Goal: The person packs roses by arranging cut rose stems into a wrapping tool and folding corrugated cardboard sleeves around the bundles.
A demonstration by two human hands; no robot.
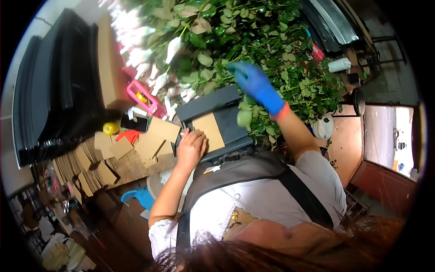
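Note:
My left hand [192, 143], bare, presses with bent fingers at the left edge of a tan cardboard piece [212, 131]. That piece lies in an open dark folded sheet [231, 122], right in front of my apron. A small dark object shows by the left fingertips, too small to name. My right hand [254, 84], in a blue glove, reaches into the leafy rose stems [290, 68], its fingers closed around what looks like a green stem. White-wrapped rose heads [173, 49] lie at the upper left of the pile.
A pink tape dispenser [147, 99], a yellow tape roll [110, 128] and loose cardboard pieces [158, 136] lie to the left. Tall stacks of black sheets [54, 86] stand beyond. A blue plastic item [140, 196] sits below the bench. A white bucket [322, 127] stands right.

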